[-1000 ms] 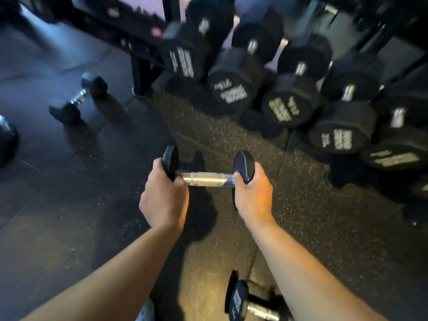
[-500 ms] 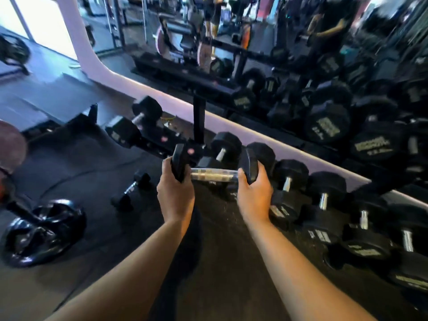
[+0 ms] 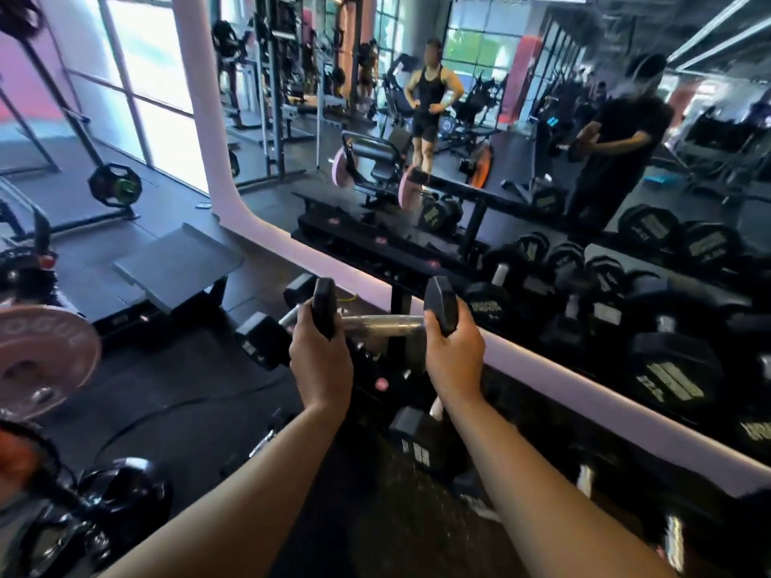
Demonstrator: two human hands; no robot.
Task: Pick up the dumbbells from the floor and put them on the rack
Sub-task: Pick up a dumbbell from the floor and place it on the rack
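Chrome-handled dumbbell [image 3: 381,325] is up in the air, long axis running left-right, left hand [image 3: 319,360] and right hand [image 3: 452,356] each wrapped round a rubber head, and the rack [image 3: 375,373] sits just ahead and below, equally close to both hands.

dumbbell [image 3: 381,323] held above rack [image 3: 375,381], mirror [image 3: 521,139] behind, plate [image 3: 41,360] left

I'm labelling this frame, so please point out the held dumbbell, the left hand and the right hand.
held dumbbell [image 3: 386,324]: head view, on the chrome handle.
left hand [image 3: 319,362]: head view, on the back of the hand.
right hand [image 3: 454,360]: head view, on the back of the hand.
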